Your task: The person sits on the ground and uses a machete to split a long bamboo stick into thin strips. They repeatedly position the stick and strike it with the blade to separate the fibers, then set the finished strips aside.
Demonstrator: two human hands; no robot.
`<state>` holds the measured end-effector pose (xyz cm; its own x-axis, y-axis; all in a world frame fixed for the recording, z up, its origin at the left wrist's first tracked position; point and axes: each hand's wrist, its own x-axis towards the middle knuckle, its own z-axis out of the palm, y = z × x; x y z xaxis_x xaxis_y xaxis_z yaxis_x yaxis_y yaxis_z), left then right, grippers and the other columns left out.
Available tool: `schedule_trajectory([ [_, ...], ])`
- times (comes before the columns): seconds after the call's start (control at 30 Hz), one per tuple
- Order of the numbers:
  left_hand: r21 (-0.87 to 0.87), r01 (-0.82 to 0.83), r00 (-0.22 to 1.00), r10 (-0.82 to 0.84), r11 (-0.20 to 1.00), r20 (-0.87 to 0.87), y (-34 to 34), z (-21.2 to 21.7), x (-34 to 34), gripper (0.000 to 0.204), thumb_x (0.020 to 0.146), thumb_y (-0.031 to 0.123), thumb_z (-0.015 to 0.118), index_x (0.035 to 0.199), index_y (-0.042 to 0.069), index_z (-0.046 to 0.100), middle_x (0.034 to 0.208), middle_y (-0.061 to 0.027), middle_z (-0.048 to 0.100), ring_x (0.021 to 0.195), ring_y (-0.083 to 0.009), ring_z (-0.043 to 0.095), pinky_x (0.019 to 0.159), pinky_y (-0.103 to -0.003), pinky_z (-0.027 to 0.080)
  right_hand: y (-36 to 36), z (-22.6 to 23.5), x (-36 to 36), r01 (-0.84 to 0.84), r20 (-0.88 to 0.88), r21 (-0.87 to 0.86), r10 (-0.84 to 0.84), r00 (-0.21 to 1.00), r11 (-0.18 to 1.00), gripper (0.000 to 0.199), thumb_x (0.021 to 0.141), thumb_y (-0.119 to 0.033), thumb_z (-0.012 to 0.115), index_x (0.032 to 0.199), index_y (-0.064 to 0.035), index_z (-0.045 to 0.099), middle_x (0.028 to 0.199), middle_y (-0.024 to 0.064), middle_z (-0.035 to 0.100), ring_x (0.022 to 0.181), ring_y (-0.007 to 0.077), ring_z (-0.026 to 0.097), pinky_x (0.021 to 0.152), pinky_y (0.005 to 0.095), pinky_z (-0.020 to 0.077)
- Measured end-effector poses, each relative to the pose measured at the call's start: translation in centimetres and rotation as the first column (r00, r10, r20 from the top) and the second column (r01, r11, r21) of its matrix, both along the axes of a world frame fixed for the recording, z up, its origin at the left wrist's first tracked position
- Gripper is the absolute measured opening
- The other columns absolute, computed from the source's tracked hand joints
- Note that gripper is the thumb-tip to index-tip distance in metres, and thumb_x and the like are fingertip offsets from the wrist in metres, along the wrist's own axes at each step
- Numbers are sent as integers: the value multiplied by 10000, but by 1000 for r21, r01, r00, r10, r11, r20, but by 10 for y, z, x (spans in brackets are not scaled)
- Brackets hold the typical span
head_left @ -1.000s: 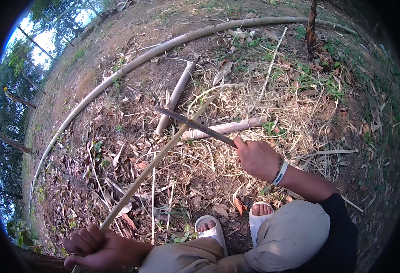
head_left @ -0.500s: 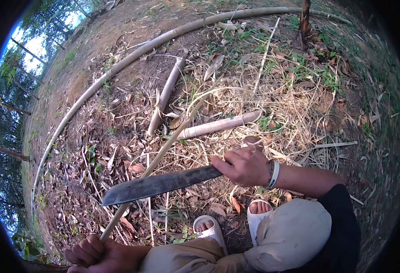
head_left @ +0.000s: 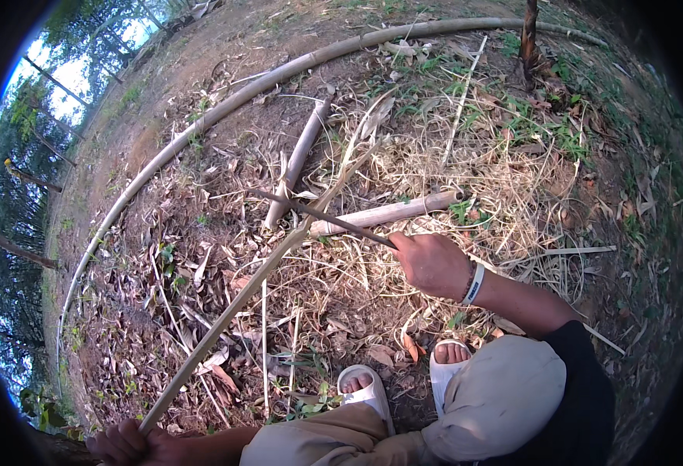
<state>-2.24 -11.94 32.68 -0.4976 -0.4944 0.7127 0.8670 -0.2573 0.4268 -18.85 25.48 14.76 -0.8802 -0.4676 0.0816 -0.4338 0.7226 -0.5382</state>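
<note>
At the lower left, my left hand [head_left: 135, 444] is closed around the near end of a long pale bamboo strip [head_left: 229, 311]. The strip slants up and away to the right, and its far end looks split into thinner slivers. My right hand [head_left: 433, 266], at the right of centre, grips a machete whose handle is hidden in the fist. The machete's dark blade [head_left: 326, 218] is seen nearly edge-on and crosses the strip near the split part, apparently touching it. A white band circles my right wrist.
A bamboo piece [head_left: 403, 212] lies just beyond the blade, and another [head_left: 301, 155] lies farther left. A long bamboo pole [head_left: 225, 106] curves across the back. Pale shavings [head_left: 504, 194] and dry leaves cover the ground. A thin trunk [head_left: 528, 43] stands at the far right. My sandalled feet are below.
The machete has moved from low on the strip, near my left hand, up to its far part, and its blade has turned edge-on. My left hand has shifted slightly down and left.
</note>
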Motion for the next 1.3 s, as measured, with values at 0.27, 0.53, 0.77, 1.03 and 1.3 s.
schedule_trajectory([
  [0.27, -5, -618, 763, 601, 786, 238, 36, 15, 8, 476, 990, 468, 507, 667, 165, 331, 562, 65, 212, 449, -67, 161, 429, -256, 160, -21, -21, 8, -169, -480, -25, 136, 867, 985, 320, 811, -125, 582, 1130, -136, 595, 614, 16, 577, 487, 197, 611, 401, 389, 410],
  [0.53, 160, -242, 962, 215, 957, 172, 33, -3, 1, 534, 996, 522, 452, 630, 171, 285, 544, 61, 179, 442, -71, 138, 425, -256, 152, 15, -88, -67, 258, 192, 95, -272, 943, 962, 212, 941, -132, 487, 982, 58, 568, 766, 269, 658, 746, 417, 683, 671, 479, 554],
  [0.77, -107, -26, 996, 34, 994, 76, -35, -9, 21, 490, 1043, 440, 378, 666, 139, 295, 561, 28, 231, 459, -84, 192, 423, -263, 164, -28, -27, -14, -100, -190, -68, 86, 978, 993, 153, 885, -107, 554, 1033, -67, 537, 600, 183, 609, 557, 365, 652, 509, 482, 529],
  [1.03, 124, -119, 986, 102, 985, 134, -7, -19, 6, 520, 1021, 516, 378, 640, 170, 301, 554, 55, 201, 453, -76, 157, 427, -259, 157, 68, -133, -144, 317, 96, 275, -354, 930, 908, 262, 841, -116, 597, 1051, 39, 590, 958, 292, 663, 890, 439, 670, 802, 483, 543],
  [1.3, 99, -13, 993, 1, 995, 119, -90, -35, 1, 559, 1046, 521, 279, 656, 123, 318, 544, 24, 254, 441, -85, 193, 414, -260, 174, 66, -121, -97, 363, 84, 225, -389, 917, 904, 455, 918, -327, 600, 1305, -117, 484, 838, 200, 686, 860, 394, 671, 772, 497, 515],
])
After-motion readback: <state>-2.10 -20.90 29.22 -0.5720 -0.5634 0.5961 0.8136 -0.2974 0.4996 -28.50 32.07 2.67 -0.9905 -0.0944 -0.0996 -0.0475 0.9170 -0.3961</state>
